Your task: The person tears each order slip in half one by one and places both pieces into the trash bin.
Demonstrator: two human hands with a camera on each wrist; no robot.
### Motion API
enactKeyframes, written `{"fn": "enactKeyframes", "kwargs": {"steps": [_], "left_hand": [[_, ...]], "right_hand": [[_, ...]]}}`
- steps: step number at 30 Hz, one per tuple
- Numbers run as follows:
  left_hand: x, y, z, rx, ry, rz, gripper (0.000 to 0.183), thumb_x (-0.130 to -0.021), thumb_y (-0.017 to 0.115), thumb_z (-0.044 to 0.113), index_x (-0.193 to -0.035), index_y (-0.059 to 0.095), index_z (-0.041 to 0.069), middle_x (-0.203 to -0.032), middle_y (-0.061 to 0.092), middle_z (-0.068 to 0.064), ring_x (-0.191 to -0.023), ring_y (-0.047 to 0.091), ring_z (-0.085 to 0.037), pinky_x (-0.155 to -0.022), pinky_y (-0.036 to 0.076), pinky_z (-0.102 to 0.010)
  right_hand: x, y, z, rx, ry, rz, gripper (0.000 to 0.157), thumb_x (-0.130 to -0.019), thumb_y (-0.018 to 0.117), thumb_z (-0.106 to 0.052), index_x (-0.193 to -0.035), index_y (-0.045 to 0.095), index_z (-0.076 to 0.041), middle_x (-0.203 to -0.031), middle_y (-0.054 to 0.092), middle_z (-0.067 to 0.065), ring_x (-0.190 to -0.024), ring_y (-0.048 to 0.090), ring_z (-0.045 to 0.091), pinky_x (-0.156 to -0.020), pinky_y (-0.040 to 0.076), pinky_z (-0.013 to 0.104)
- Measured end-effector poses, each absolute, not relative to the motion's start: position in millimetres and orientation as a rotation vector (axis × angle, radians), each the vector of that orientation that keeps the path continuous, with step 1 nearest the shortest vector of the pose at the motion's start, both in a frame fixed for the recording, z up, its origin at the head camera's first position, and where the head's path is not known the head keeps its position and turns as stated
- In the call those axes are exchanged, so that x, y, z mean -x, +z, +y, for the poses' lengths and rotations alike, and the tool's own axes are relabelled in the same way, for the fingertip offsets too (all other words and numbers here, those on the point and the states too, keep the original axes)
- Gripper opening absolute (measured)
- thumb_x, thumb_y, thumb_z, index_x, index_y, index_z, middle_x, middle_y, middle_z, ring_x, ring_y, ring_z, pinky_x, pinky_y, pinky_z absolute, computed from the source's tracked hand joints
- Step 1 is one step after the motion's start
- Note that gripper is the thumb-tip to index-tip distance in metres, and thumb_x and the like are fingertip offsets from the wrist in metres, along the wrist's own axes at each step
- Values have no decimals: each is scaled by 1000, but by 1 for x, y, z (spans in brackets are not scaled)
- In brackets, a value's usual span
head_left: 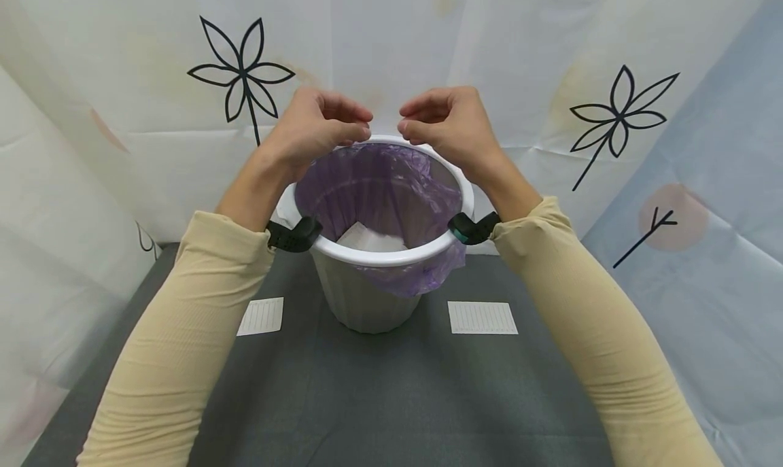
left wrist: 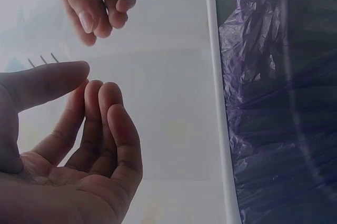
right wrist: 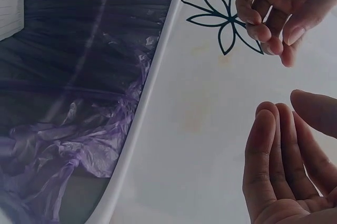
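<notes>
Both hands hover over the far rim of a light-coloured bin. My left hand [head_left: 321, 124] has its fingers loosely bent, the thumb close to the fingertips, and holds nothing. Facing it across a small gap, my right hand [head_left: 449, 124] is bent the same way and is also bare of any object. The bin has a white rim [head_left: 367, 257] and a purple plastic bag [head_left: 318, 188] lining it, folded over the rim at the front right. White paper [head_left: 370, 239] with printed lines lies inside. In the right wrist view, the crumpled bag [right wrist: 100, 145] shows beside the rim.
On the dark grey tabletop [head_left: 379, 399], one lined white card [head_left: 262, 316] lies left of the bin and another lined card [head_left: 482, 317] right of it. A white curtain [head_left: 391, 39] with flower drawings hangs behind. Black bands [head_left: 295, 234] are on both wrists.
</notes>
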State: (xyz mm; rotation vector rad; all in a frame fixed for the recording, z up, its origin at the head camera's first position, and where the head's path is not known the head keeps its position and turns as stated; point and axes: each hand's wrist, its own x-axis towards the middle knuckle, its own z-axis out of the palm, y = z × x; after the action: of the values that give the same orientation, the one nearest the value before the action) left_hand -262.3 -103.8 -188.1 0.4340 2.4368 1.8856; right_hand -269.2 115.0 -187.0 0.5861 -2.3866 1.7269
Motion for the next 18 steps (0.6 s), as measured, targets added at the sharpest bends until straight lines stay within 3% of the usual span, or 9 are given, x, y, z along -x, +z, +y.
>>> {"fn": "enactKeyframes", "kwargs": {"steps": [10, 18], "left_hand": [[249, -191, -110, -497, 1928, 2441, 21, -90, 73, 4, -110, 72, 0, -98, 70, -3, -93, 62, -19, -86, 47, -33], [226, -197, -115, -631, 1950, 2460, 17, -90, 74, 2, -106, 74, -1, -95, 73, -6, -91, 66, -21, -84, 49, -30]], "right_hand": [[256, -186, 125, -588, 1732, -2368, 17, -88, 75, 0, -105, 73, 6, -90, 74, 9, -82, 71, 21, -82, 58, 34], [229, -191, 138, -708, 1726, -2312, 17, -88, 77, -2, -104, 74, 5, -91, 74, 9, -80, 72, 20, -77, 57, 29]]}}
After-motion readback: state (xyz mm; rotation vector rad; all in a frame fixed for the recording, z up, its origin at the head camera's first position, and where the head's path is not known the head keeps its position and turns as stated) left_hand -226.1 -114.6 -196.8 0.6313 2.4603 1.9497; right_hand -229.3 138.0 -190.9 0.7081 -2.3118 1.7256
